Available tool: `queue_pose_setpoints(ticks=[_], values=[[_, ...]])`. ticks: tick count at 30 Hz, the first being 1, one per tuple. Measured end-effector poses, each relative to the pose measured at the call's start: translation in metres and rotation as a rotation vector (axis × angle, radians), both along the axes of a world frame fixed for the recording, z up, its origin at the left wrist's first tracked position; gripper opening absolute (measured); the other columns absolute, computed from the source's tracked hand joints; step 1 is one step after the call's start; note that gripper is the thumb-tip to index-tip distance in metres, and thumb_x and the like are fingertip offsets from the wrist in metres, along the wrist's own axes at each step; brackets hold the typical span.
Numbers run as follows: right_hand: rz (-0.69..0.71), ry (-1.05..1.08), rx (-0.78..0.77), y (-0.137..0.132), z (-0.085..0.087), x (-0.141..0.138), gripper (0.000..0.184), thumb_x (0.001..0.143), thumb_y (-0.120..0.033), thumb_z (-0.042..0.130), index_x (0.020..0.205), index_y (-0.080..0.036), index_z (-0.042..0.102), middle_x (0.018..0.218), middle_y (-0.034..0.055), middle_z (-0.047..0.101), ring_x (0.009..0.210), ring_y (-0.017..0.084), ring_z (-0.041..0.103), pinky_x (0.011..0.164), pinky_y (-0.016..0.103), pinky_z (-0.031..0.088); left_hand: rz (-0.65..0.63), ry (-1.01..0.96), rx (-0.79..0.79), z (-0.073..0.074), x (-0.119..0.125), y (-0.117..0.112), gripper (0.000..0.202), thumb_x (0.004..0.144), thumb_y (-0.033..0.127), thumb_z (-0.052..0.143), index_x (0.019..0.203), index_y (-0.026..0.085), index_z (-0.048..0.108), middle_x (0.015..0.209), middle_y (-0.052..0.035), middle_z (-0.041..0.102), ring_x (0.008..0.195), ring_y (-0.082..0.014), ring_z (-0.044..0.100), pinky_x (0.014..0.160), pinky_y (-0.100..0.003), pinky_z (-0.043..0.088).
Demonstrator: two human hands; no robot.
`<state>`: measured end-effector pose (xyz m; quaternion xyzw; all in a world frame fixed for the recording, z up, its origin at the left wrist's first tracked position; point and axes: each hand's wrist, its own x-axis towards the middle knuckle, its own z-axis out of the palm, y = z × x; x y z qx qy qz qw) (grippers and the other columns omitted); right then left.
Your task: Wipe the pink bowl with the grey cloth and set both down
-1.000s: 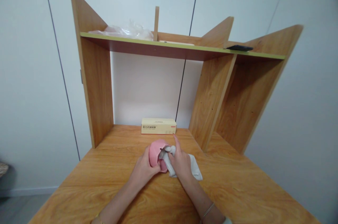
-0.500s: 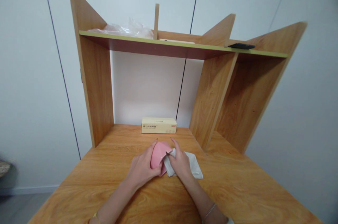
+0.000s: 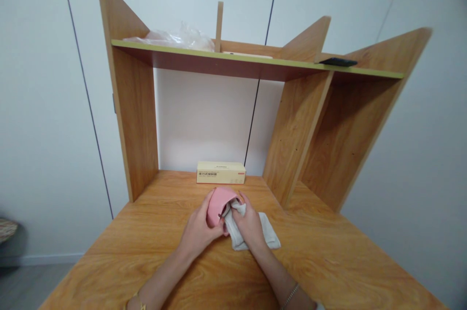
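Note:
A pink bowl (image 3: 217,202) is tipped on its side over the wooden desk (image 3: 146,261), its opening facing right. My left hand (image 3: 197,232) is wrapped round its back and rim, holding it up. My right hand (image 3: 250,225) grips a bunched grey-white cloth (image 3: 270,237) and presses part of it into the bowl's opening. The rest of the cloth trails onto the desk to the right of my hand.
A long cream box (image 3: 221,173) lies at the back of the desk against the wall. The wooden hutch has a side panel (image 3: 136,115) on the left and a divider (image 3: 292,135) on the right. Crumpled plastic (image 3: 175,37) and a dark flat object (image 3: 337,62) lie on the top shelf.
The bowl has been turned in my left hand while my right hand shifted the cloth at its opening. Both hands stayed at the same spot on the desk.

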<state>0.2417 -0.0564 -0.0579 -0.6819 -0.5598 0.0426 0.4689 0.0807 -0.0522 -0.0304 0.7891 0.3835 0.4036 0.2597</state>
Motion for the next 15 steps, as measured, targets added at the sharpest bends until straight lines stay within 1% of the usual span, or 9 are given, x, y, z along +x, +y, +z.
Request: queue_pose_setpoints(ticks=[3,5,7,9,11,13,15], values=[[-0.151,-0.264,-0.106,-0.008,0.009,-0.001,0.058,0.075,-0.029,0.048,0.129,-0.019,0.033,0.073,0.0055,0.066,0.066,0.022,0.061,0.056,0.027,0.039,0.073,0.109,-0.005,0.007,-0.003,-0.003,0.072,0.068,0.026,0.054,0.133,0.023,0.024,0.111,-0.0040,0.057,0.093,-0.0201,0.056,0.081,-0.030,0.042],[-0.190,-0.399,-0.096,-0.012,0.014,0.000,0.062,0.074,-0.029,0.050,0.131,-0.019,0.029,0.067,0.0046,0.065,0.064,0.022,0.060,0.056,0.027,0.037,0.092,0.180,0.019,0.011,-0.003,-0.006,0.072,0.067,0.028,0.054,0.133,0.023,0.025,0.108,-0.0046,0.059,0.091,-0.0209,0.056,0.079,-0.030,0.042],[-0.182,-0.473,-0.051,-0.014,0.017,0.001,0.066,0.072,-0.027,0.051,0.133,-0.019,0.025,0.068,0.0041,0.065,0.065,0.021,0.060,0.057,0.026,0.037,0.078,0.235,0.064,0.013,-0.003,-0.009,0.073,0.066,0.029,0.054,0.133,0.022,0.025,0.106,-0.0055,0.059,0.091,-0.0221,0.057,0.078,-0.031,0.042],[-0.148,-0.495,-0.021,-0.015,0.017,0.002,0.070,0.071,-0.025,0.052,0.133,-0.019,0.022,0.071,0.0041,0.064,0.068,0.021,0.060,0.059,0.026,0.037,0.049,0.278,0.104,0.015,-0.003,-0.012,0.074,0.065,0.030,0.054,0.132,0.023,0.026,0.107,-0.0060,0.059,0.091,-0.0232,0.057,0.078,-0.032,0.043],[-0.106,-0.468,-0.024,-0.014,0.015,0.004,0.072,0.070,-0.024,0.051,0.134,-0.019,0.020,0.076,0.0042,0.064,0.069,0.021,0.060,0.059,0.026,0.037,0.035,0.316,0.117,0.016,-0.003,-0.014,0.073,0.065,0.033,0.054,0.132,0.023,0.025,0.108,-0.0061,0.059,0.091,-0.0239,0.057,0.077,-0.032,0.043],[-0.058,-0.393,-0.032,-0.014,0.011,0.005,0.071,0.070,-0.023,0.049,0.134,-0.021,0.020,0.077,0.0031,0.064,0.069,0.021,0.060,0.058,0.025,0.037,0.026,0.342,0.125,0.018,-0.004,-0.015,0.073,0.067,0.035,0.053,0.133,0.025,0.024,0.111,-0.0055,0.058,0.092,-0.0244,0.057,0.076,-0.033,0.043],[-0.010,-0.273,-0.007,-0.013,0.009,0.005,0.068,0.070,-0.020,0.046,0.134,-0.022,0.021,0.076,0.0013,0.064,0.067,0.019,0.059,0.058,0.025,0.038,0.032,0.329,0.140,0.020,-0.006,-0.014,0.071,0.069,0.038,0.052,0.133,0.026,0.022,0.115,-0.0047,0.055,0.096,-0.0244,0.056,0.079,-0.033,0.042]])
